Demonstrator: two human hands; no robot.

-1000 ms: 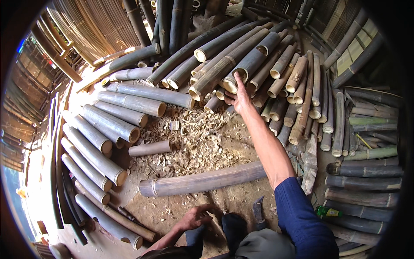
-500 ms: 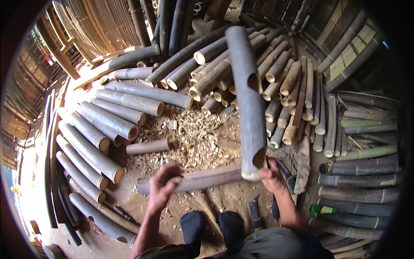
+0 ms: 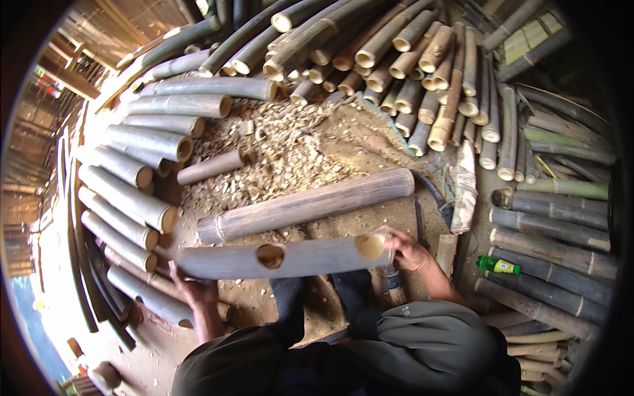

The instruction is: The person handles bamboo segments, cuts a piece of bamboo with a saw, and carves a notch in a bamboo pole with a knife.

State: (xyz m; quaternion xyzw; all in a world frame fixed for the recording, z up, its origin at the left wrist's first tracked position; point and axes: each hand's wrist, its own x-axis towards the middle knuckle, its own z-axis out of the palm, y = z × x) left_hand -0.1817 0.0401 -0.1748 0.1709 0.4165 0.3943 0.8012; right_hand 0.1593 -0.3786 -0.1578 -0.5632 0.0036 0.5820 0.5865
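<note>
A grey-brown bamboo tube (image 3: 317,257) lies level across my lap side, above my feet. Two rounded holes are cut in its upper face, one left of the middle and one close to the right end. My right hand (image 3: 408,251) grips that right end, fingers curled over the rim. At the opposite end my left hand (image 3: 198,294) holds the tube from below, its thumb up beside the end and its other fingers partly hidden. Just beyond, a thicker bamboo length (image 3: 317,201) rests on the ground, apart from the held tube.
Wood chips (image 3: 277,148) cover the ground ahead, with a short brown bamboo piece (image 3: 210,167) among them. Cut bamboo lengths (image 3: 135,198) line the left. A bamboo pile (image 3: 396,66) stands at the back, and more stacked bamboo (image 3: 555,241) with a green bottle (image 3: 496,264) lies right.
The bamboo tube has swung down from upright to level, its far end coming round to the left. My left hand, empty before, now holds that end. The view has tilted downward.
</note>
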